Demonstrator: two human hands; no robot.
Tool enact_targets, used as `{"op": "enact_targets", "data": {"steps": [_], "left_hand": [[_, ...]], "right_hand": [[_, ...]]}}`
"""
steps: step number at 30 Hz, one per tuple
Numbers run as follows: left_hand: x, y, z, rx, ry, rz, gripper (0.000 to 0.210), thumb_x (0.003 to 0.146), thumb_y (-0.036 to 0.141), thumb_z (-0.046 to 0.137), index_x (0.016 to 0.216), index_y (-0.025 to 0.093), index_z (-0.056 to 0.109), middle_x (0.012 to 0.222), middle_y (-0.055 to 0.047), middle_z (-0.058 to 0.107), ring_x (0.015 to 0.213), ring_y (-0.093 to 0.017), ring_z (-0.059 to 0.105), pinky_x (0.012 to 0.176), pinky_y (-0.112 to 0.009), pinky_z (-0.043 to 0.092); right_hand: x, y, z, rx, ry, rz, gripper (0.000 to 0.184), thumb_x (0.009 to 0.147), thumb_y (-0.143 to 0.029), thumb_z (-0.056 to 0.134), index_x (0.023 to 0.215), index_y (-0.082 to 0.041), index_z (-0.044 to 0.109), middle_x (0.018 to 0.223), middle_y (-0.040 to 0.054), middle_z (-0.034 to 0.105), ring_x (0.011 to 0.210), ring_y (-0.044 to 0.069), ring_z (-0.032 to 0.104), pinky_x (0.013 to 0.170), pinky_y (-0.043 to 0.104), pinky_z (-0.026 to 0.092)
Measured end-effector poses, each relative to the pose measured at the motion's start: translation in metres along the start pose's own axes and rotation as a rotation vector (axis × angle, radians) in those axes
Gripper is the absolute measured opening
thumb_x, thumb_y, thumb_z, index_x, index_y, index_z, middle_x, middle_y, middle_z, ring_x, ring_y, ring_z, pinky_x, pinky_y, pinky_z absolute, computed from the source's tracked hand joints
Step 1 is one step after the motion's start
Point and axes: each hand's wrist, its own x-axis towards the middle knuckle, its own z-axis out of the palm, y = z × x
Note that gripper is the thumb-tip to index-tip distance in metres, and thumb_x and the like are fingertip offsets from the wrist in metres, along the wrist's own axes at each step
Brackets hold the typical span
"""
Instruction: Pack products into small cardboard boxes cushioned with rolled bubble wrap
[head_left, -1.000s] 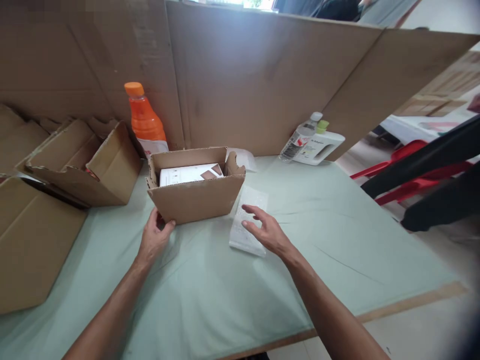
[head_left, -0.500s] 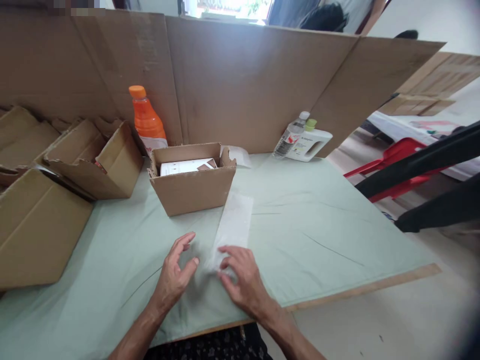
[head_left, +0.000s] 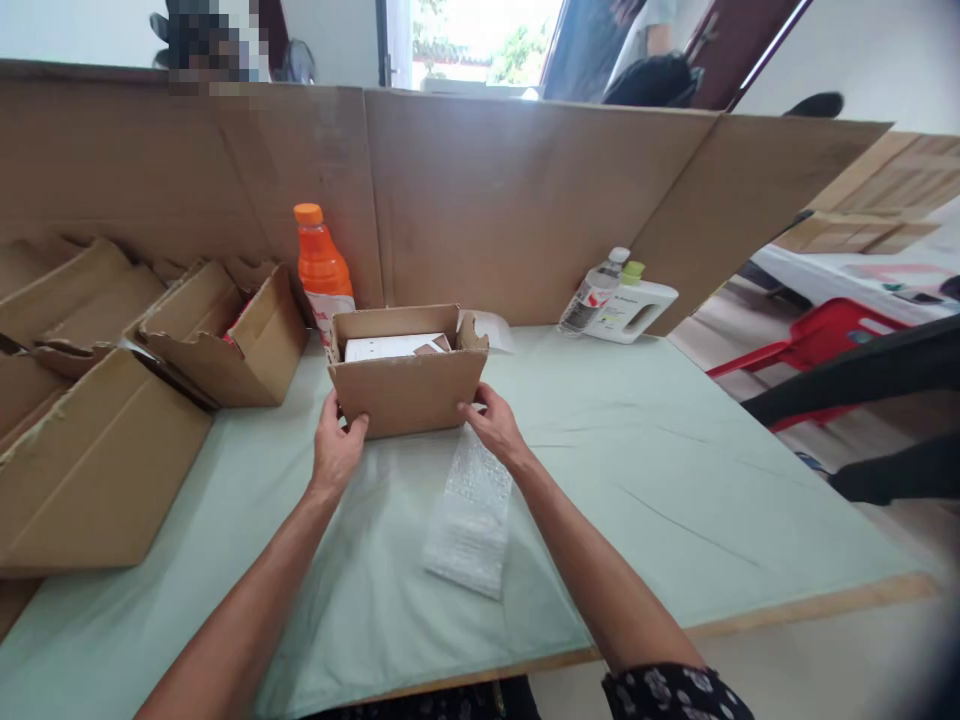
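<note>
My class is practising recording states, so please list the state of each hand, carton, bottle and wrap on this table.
Left hand: gripping the held carton's left end
Right hand: gripping its right end
Held carton: open-topped, white box inside
Left-side cartons: open-topped
Orange bottle: capped
Clear bottle: capped
White jug: capped
Bubble wrap: lying on green cloth, in neither hand

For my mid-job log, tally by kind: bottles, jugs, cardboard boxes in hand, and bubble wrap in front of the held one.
Bottles: 2 (orange bottle, clear bottle)
Jugs: 1 (white jug)
Boxes in hand: 1 (cardboard box)
Bubble wrap: 1 piece
Total: 5
</note>
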Motion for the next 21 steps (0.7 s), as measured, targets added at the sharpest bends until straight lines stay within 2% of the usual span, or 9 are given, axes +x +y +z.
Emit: {"op": "enact_targets", "data": {"steps": [3, 6, 8, 9, 11, 13, 15, 18, 21], "left_hand": [[0.023, -0.007, 0.012, 0.032, 0.034, 0.004, 0.05, 0.078, 0.02, 0.059, 0.127, 0.016, 0.055, 0.119, -0.011, 0.067, 0.109, -0.023, 0.064, 0.102, -0.04, 0.049], [0.023, -0.011, 0.011, 0.072, 0.088, -0.007, 0.064, 0.078, 0.02, 0.061, 0.139, 0.014, 0.046, 0.136, -0.016, 0.057, 0.122, -0.026, 0.058, 0.108, -0.043, 0.044], [0.0, -0.011, 0.009, 0.116, 0.1, 0.016, 0.072, 0.078, 0.023, 0.063, 0.146, 0.015, 0.039, 0.144, -0.018, 0.05, 0.131, -0.029, 0.051, 0.112, -0.045, 0.039], [-0.018, -0.011, 0.009, 0.154, 0.067, 0.04, 0.072, 0.078, 0.025, 0.065, 0.146, 0.015, 0.04, 0.144, -0.018, 0.051, 0.132, -0.03, 0.05, 0.113, -0.046, 0.038], [-0.061, -0.011, 0.013, 0.297, -0.139, 0.107, 0.063, 0.079, 0.027, 0.064, 0.139, 0.016, 0.049, 0.133, -0.017, 0.059, 0.125, -0.032, 0.055, 0.108, -0.049, 0.042], [-0.103, -0.01, 0.021, 0.431, -0.385, 0.155, 0.054, 0.076, 0.024, 0.065, 0.13, 0.018, 0.058, 0.116, -0.014, 0.068, 0.111, -0.033, 0.061, 0.1, -0.051, 0.046], [-0.135, -0.005, 0.026, 0.464, -0.5, 0.178, 0.045, 0.074, 0.017, 0.063, 0.119, 0.019, 0.065, 0.097, -0.01, 0.071, 0.096, -0.03, 0.064, 0.09, -0.048, 0.05], [-0.161, 0.007, 0.014, 0.421, -0.508, 0.221, 0.036, 0.081, 0.011, 0.054, 0.114, 0.019, 0.066, 0.084, -0.006, 0.068, 0.083, -0.024, 0.063, 0.079, -0.039, 0.052], [-0.172, 0.02, -0.016, 0.322, -0.4, 0.335, 0.035, 0.09, 0.014, 0.051, 0.123, 0.021, 0.06, 0.086, -0.005, 0.065, 0.082, -0.02, 0.062, 0.078, -0.034, 0.052]], "right_hand": [[0.027, 0.006, 0.015, -0.039, -0.031, -0.006, 0.044, 0.088, -0.028, 0.05, 0.13, -0.019, 0.058, 0.114, 0.0076, 0.074, 0.1, 0.022, 0.069, 0.081, 0.034, 0.057], [0.03, 0.019, 0.006, -0.137, -0.05, 0.012, 0.047, 0.088, -0.027, 0.053, 0.134, -0.018, 0.056, 0.128, 0.0104, 0.069, 0.112, 0.024, 0.066, 0.093, 0.038, 0.054], [0.019, 0.031, -0.008, -0.237, -0.038, 0.042, 0.047, 0.084, -0.03, 0.062, 0.129, -0.014, 0.06, 0.134, 0.0163, 0.065, 0.121, 0.031, 0.06, 0.101, 0.047, 0.048], [0.009, 0.037, -0.016, -0.288, -0.029, 0.056, 0.046, 0.081, -0.03, 0.066, 0.124, -0.013, 0.063, 0.134, 0.0191, 0.064, 0.125, 0.035, 0.058, 0.104, 0.052, 0.044], [-0.013, 0.046, -0.028, -0.376, -0.022, 0.067, 0.037, 0.077, -0.028, 0.071, 0.111, -0.014, 0.069, 0.132, 0.0211, 0.064, 0.126, 0.04, 0.055, 0.105, 0.059, 0.04], [-0.034, 0.048, -0.034, -0.43, -0.035, 0.041, 0.022, 0.078, -0.025, 0.068, 0.098, -0.017, 0.07, 0.128, 0.0185, 0.066, 0.124, 0.039, 0.056, 0.102, 0.058, 0.041], [-0.048, 0.042, -0.033, -0.457, -0.054, -0.015, 0.011, 0.082, -0.021, 0.063, 0.091, -0.019, 0.069, 0.125, 0.0148, 0.068, 0.122, 0.035, 0.057, 0.101, 0.053, 0.042], [-0.049, 0.019, -0.016, -0.464, -0.074, -0.119, 0.012, 0.087, -0.019, 0.059, 0.095, -0.02, 0.068, 0.125, 0.0116, 0.068, 0.12, 0.03, 0.057, 0.1, 0.048, 0.042], [-0.033, -0.007, 0.014, -0.452, -0.107, -0.213, 0.014, 0.091, -0.02, 0.058, 0.101, -0.022, 0.068, 0.124, 0.0093, 0.069, 0.117, 0.027, 0.058, 0.099, 0.044, 0.041]]}}
